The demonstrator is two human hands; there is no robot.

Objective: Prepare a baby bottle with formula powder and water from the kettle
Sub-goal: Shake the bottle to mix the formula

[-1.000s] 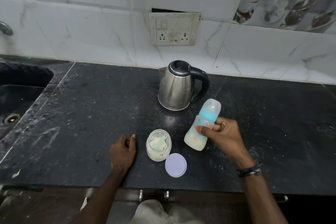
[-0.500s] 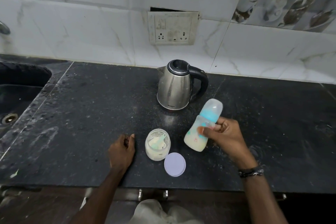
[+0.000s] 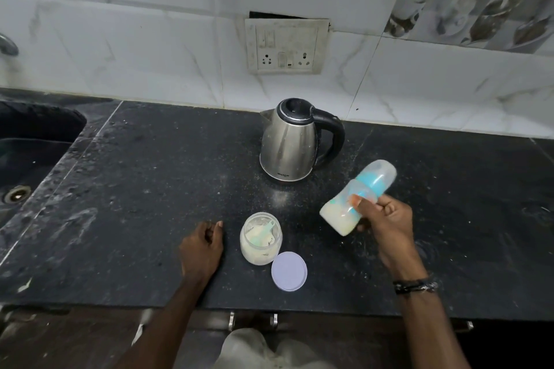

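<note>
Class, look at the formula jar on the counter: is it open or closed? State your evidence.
Open. The formula jar has no lid on; powder and a scoop show through its mouth, and the purple lid lies flat on the counter beside it.

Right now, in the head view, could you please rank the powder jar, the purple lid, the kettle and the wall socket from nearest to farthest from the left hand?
Measured from the left hand, which rests on the counter:
1. Powder jar, just to its right, lid off.
2. Purple lid, flat on the counter past the jar, toward the front edge.
3. Kettle, further back and to the right.
4. Wall socket, up on the tiles behind the kettle.
</note>
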